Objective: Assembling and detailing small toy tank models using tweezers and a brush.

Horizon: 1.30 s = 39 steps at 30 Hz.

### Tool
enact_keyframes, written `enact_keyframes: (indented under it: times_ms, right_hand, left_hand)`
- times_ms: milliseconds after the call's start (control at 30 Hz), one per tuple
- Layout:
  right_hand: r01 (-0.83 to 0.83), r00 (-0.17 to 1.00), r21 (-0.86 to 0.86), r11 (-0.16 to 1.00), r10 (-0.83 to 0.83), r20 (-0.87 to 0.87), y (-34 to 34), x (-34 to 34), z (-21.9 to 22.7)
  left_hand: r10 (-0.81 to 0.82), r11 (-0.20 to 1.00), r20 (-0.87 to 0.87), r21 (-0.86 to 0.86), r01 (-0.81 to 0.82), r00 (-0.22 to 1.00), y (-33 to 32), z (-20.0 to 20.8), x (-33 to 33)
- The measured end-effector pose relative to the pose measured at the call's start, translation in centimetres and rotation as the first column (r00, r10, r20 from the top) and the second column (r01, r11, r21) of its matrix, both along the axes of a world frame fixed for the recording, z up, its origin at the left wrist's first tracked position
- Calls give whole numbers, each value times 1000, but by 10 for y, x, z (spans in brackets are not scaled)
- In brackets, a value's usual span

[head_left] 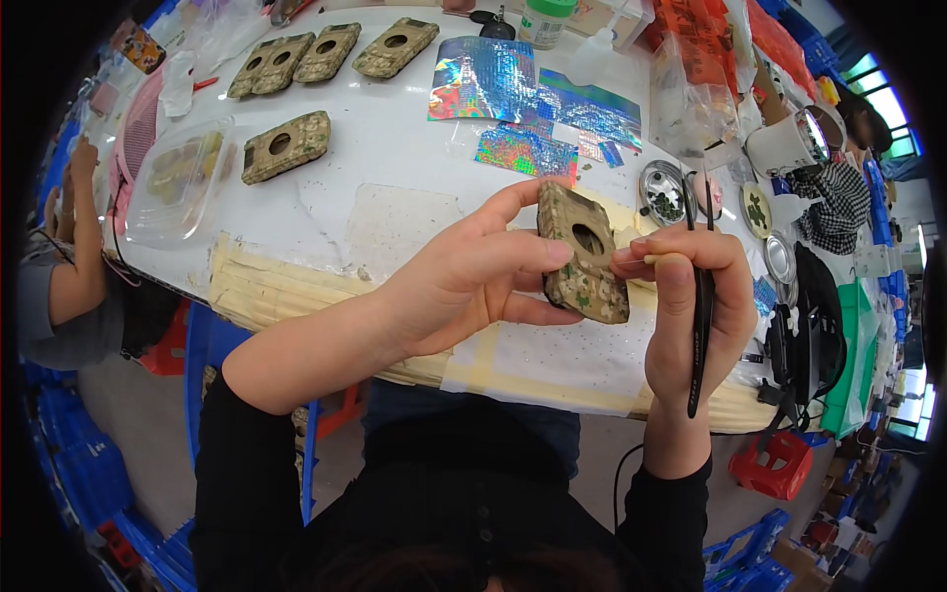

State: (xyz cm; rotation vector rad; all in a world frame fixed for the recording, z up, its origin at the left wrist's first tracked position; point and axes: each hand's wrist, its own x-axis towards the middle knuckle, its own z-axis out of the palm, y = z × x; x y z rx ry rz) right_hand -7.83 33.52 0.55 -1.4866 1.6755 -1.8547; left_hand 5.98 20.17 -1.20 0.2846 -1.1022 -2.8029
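My left hand (449, 266) grips a camouflage toy tank hull (595, 288) by its sides, tilted up above the table's front edge. A round hole opens in its top. Black tweezers (699, 340) are tucked upright in my right hand (725, 286), tips pointing away from me. The right thumb and forefinger are pinched together at the hull's right side, on something small and pale that I cannot make out. Another hull (308, 138) lies at the left of the table. Several more, among them one hull (412, 49), stand in a row farther back.
Shiny holographic sheets (481, 79) lie beyond my hands. Small metal dishes (663, 187) and an oval camouflage-patterned piece (757, 211) are at right. A clear plastic box (178, 192) sits at left, near another person's arm (84, 227). Yellowish tape (281, 286) covers the front edge.
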Motion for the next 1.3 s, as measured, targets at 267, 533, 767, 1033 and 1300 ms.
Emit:
enact_keyframes:
  times_ms: [267,533,767,1033,1300]
  right_hand:
    - [0,1000,8,1000,0,-11,0,-1,0]
    - [-15,1000,23,1000,14,24,1,-2,-1]
    - [214,977,-103,971,-215,-1,18,-16,1]
    - [537,576,-70,840,-426,-697,29,-34,-10]
    - [529,529,-158,834,-469,-707,28,-28,-1]
  left_hand:
    - [4,1000,7,2,-4,1000,1,-1,0]
    - [-1,1000,8,-7,1,1000,0,-1,0]
    - [18,1000,31,19,-19,999,1,1,-1]
    - [110,994,86,16,-112,990,2,-3,-2]
    - [95,995,102,22,-98,990,1,-3,-2]
